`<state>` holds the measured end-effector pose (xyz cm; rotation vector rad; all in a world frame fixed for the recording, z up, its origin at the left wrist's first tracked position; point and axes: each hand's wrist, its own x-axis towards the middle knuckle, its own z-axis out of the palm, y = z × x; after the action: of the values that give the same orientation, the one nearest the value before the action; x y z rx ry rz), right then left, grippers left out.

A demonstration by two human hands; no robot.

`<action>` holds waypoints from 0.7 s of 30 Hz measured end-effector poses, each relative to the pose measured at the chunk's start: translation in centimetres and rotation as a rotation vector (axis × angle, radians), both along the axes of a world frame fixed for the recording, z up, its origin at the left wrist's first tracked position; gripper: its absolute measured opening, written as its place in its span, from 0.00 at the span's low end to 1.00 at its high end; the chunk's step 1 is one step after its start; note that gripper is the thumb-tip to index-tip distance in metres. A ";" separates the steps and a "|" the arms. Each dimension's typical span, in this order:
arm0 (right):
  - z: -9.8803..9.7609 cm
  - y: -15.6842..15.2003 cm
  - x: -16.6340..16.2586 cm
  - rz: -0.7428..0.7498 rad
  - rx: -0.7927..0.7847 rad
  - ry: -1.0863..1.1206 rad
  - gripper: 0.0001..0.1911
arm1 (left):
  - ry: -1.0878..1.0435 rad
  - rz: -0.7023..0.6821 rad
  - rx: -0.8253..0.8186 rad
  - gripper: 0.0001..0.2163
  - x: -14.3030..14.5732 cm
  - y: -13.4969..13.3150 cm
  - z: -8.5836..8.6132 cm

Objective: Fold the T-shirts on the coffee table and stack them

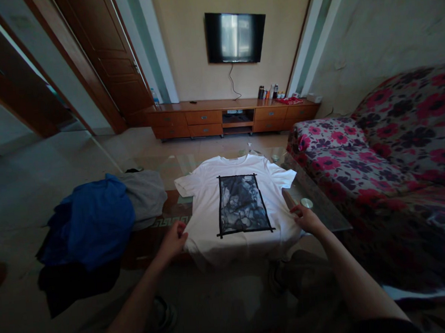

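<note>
Dim living room fills the frame: one floral sofa (402,140) at right, one wooden TV cabinet (234,116) at upper centre under one wall television (235,37). One glass coffee table (323,205) in mid-frame carries one white T-shirt (209,202), spread flat and face up, its long axis running from the collar at top to the hem nearest the camera. One pile of blue and grey clothes (97,219) lies left of it. Both hands meet the hem's lower corners: the left hand (174,240) is pinched closed on the left corner, the right hand (306,217) grips the right edge, each equally near.
</note>
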<state>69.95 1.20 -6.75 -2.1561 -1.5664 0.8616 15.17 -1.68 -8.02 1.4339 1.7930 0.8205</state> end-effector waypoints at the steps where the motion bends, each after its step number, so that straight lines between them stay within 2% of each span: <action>1: 0.0 0.1 0.0 0.014 0.008 -0.045 0.18 | 0.022 -0.018 -0.033 0.09 0.0 0.0 -0.1; 6: 0.4 0.0 0.0 -0.049 0.046 -0.108 0.15 | 0.116 0.044 -0.119 0.09 0.1 -0.2 -0.1; 9: 1.2 -0.9 0.7 -0.055 -0.002 -0.147 0.11 | 0.326 -0.043 -0.116 0.07 -0.4 -0.8 1.1; 11: 1.6 -2.1 1.7 -0.015 -0.172 -0.098 0.13 | 0.393 -0.142 -0.236 0.13 -1.0 -1.7 1.7; 13: 1.6 -3.4 3.0 0.086 -0.440 0.052 0.19 | 0.304 -0.241 -0.471 0.19 -1.6 -2.8 1.8; 15: 1.2 -4.6 4.2 0.200 -0.678 0.156 0.23 | 0.189 -0.317 -0.658 0.23 -1.9 -3.8 1.2; 16: 0.9 -5.0 4.6 0.237 -0.751 0.162 0.23 | 0.163 -0.342 -0.690 0.23 -1.8 -4.2 0.7; 18: 0.2 -5.5 4.9 0.259 -0.806 0.122 0.28 | 0.144 -0.381 -0.630 0.23 -1.1 -4.7 -0.5; 21: -0.7 -5.5 4.1 0.225 -0.773 0.148 0.36 | 0.097 -0.371 -0.418 0.23 0.8 -4.8 -2.1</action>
<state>74.00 -4.26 -7.48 -2.3141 -1.5794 1.9067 15.97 -6.46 -10.13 1.4718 1.5775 0.1751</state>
